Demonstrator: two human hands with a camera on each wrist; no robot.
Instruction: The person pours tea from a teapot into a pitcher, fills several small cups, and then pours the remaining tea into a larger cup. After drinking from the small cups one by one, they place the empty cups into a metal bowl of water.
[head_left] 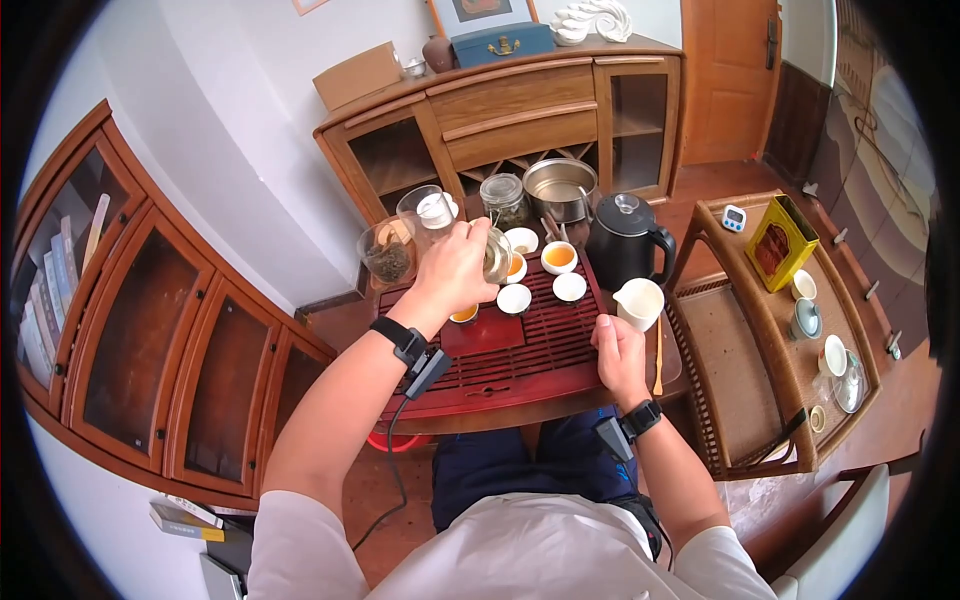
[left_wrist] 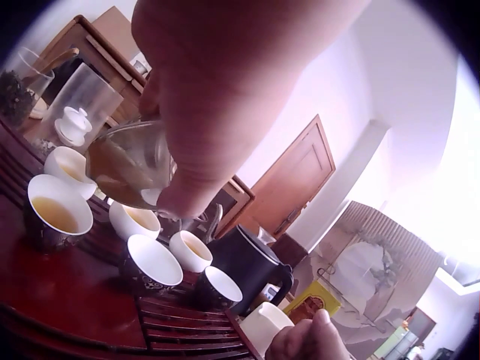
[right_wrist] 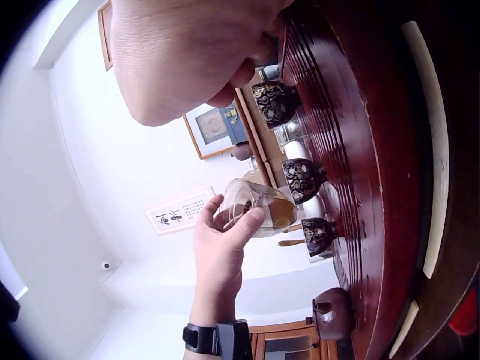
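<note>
My left hand (head_left: 455,270) grips a glass pitcher (head_left: 497,256) of amber tea. In the left wrist view the pitcher is tilted low over the teacups, its tea lying toward one side. Several small cups with white insides and dark patterned outsides stand on the red slatted tea tray (head_left: 540,370). Amber tea shows in some, such as one cup (head_left: 559,257) at the back; a nearer cup (head_left: 514,299) shows only white inside. My right hand (head_left: 622,355) is curled into a fist at the tray's right edge, beside a white pouring jug (head_left: 639,303), with nothing visible in it.
A black kettle (head_left: 625,240) stands behind the jug. A steel pot (head_left: 560,188) and glass jar (head_left: 505,200) are at the back. A glass container of dark leaves (head_left: 388,255) sits at the left. On the right, a wicker cart (head_left: 725,340) bears a yellow tin (head_left: 782,243) and several cups.
</note>
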